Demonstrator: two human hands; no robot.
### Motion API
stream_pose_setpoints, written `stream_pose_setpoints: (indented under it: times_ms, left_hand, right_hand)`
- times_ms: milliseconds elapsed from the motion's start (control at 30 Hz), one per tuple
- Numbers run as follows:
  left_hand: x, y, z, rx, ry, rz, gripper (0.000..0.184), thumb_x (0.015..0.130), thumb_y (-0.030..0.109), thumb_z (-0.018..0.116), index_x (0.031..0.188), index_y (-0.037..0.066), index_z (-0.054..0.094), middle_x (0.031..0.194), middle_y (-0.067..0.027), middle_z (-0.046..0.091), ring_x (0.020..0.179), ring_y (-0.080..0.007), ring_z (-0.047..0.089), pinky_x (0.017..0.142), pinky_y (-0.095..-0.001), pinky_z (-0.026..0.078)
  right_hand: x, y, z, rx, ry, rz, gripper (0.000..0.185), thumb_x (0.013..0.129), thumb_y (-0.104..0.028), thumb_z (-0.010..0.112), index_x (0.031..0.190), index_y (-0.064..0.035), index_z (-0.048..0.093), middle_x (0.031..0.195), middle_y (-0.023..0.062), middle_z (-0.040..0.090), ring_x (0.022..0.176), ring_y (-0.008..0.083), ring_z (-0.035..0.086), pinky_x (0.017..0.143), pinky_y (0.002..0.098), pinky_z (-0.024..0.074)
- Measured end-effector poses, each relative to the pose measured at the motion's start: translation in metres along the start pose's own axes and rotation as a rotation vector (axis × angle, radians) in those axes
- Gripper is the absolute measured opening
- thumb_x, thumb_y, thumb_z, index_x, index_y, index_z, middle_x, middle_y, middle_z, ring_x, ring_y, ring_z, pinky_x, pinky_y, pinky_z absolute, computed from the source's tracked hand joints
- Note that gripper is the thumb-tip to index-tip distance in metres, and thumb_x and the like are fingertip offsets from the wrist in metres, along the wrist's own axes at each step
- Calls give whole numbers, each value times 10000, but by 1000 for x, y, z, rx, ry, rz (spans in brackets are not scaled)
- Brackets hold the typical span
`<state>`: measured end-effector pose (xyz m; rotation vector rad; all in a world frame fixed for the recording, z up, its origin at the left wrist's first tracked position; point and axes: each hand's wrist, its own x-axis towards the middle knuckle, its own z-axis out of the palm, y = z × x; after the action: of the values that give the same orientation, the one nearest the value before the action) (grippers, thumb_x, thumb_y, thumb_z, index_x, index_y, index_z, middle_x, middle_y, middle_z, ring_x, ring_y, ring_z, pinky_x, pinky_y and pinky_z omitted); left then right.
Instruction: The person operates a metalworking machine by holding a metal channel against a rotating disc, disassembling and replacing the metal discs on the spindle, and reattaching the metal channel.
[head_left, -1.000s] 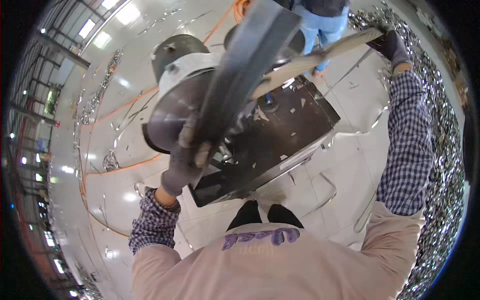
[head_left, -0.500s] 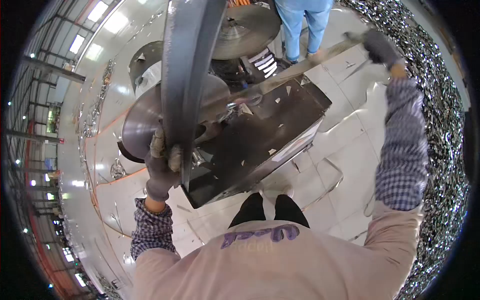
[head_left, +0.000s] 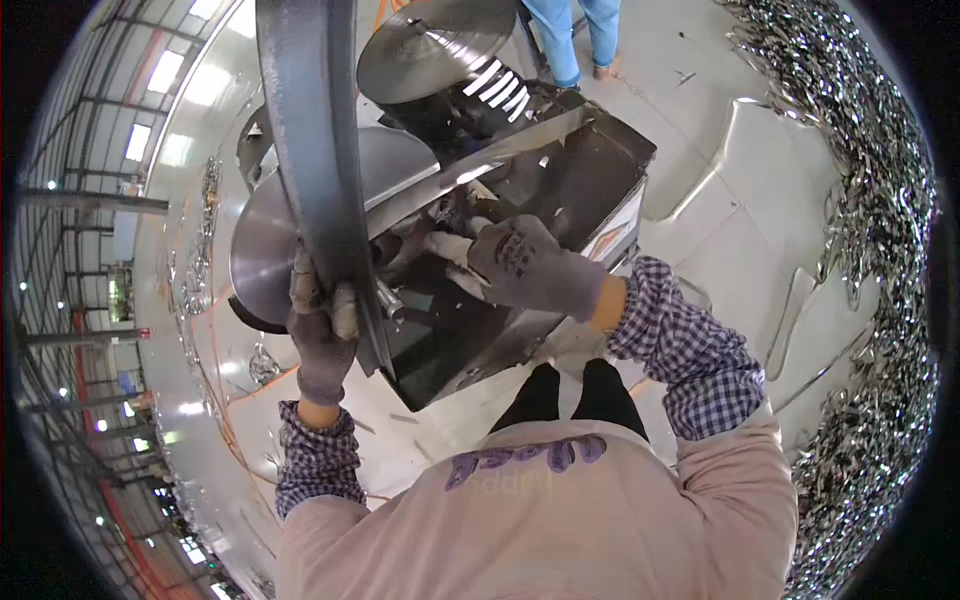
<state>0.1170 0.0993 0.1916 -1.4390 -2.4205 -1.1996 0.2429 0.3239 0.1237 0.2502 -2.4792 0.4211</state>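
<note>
My left hand (head_left: 322,340), in a grey work glove with worn pale fingertips, is closed at the lower edge of a shiny metal disc (head_left: 262,245). A thick grey metal bar (head_left: 315,130) rises beside it and hides part of the disc. My right hand (head_left: 530,262), gloved too, is over the dark machine table (head_left: 470,345), its fingers bent toward the machine's middle. What lies between those fingertips is hidden. Just beyond it, a curved metal strip (head_left: 500,152) stretches across the table. A small bolt-like metal fitting (head_left: 388,298) sits between the hands.
Another round metal sheet (head_left: 435,45) stands at the far side. A person in blue trousers (head_left: 575,40) is behind the machine. Metal scrap (head_left: 870,200) is heaped along the right, with loose strips on the pale floor (head_left: 700,290). An orange cable (head_left: 225,430) runs at left.
My right hand has come from far out at upper right, near the end of a blurred long strip, back to the machine's middle. My left hand keeps its place at the disc.
</note>
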Motion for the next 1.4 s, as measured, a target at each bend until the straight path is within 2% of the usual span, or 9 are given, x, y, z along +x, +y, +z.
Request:
stream_pose_setpoints:
  times_ms: [167, 300, 467, 767, 967, 1067, 1167, 1267, 1400]
  left_hand:
    - [3, 7, 0, 7, 7, 144, 537, 881, -32, 494, 1378, 23, 298, 1347, -110, 402, 1192, -205, 440, 991, -350, 375]
    - [4, 11, -5, -138, -65, -48, 490, 931, 58, 438, 1392, 38, 275, 1350, -105, 400, 1199, -208, 436, 1012, -351, 353]
    - [0, 13, -5, -192, -74, -124, 463, 964, 145, 390, 1392, 20, 264, 1344, -104, 405, 1184, -199, 443, 1008, -340, 351]
    - [7, 26, -1, -132, -74, -15, 530, 919, 95, 482, 1378, -34, 251, 1252, -149, 476, 1095, -210, 511, 933, -323, 405]
    - [4, 23, -2, -296, -90, -162, 512, 923, 154, 504, 1359, -9, 294, 1262, -113, 455, 1135, -214, 476, 968, -331, 380]
    - [8, 25, -4, -244, -94, -143, 521, 912, 133, 519, 1361, -4, 295, 1228, -113, 486, 1108, -204, 495, 943, -326, 401]
    - [13, 27, -15, -91, -169, -19, 510, 902, 104, 517, 1354, -8, 311, 1235, -127, 486, 1123, -206, 492, 930, -317, 416]
    - [23, 62, -41, 32, -230, -68, 519, 867, 59, 540, 1326, -69, 335, 1237, -187, 494, 1094, -247, 525, 915, -338, 428]
    - [3, 38, -100, 286, 449, 158, 602, 912, 321, 472, 1327, -85, 312, 1312, -192, 443, 1126, -279, 511, 929, -375, 430]
  right_hand:
    - [9, -13, 30, -5, -67, 93, 231, 816, -198, 528, 1008, -83, 584, 634, 78, 557, 506, 186, 544, 458, 316, 430]
    - [0, 23, 40, -833, -1, 76, 128, 830, -154, 496, 894, -51, 538, 698, 112, 549, 563, 195, 562, 422, 315, 397]
    - [-29, 146, 26, -21, 202, 295, 134, 775, -161, 518, 849, -70, 585, 750, 92, 576, 618, 244, 572, 553, 363, 454]
    - [-13, 157, -41, -464, -241, 506, 179, 828, -220, 529, 896, -77, 611, 776, 68, 612, 735, 257, 609, 634, 374, 481]
    - [-25, 20, -4, 364, -13, -50, 424, 872, -318, 540, 1179, -28, 508, 993, 130, 578, 891, 242, 566, 794, 374, 474]
    - [11, -56, 36, 1451, -106, 395, 418, 909, -221, 532, 1262, -15, 444, 1203, 137, 531, 1139, 160, 476, 948, 350, 395]
    - [29, -91, 80, 2063, 692, 700, 406, 917, -171, 510, 1286, -26, 422, 1186, 119, 543, 1140, 142, 474, 935, 319, 410]
    - [42, -93, 61, 1957, 600, 659, 385, 914, -107, 489, 1285, -32, 419, 1201, 101, 530, 1137, 137, 476, 922, 299, 425]
    - [42, -73, 68, 2419, 458, 467, 351, 881, -25, 467, 1231, -34, 467, 1150, 95, 521, 1058, 152, 500, 896, 288, 422]
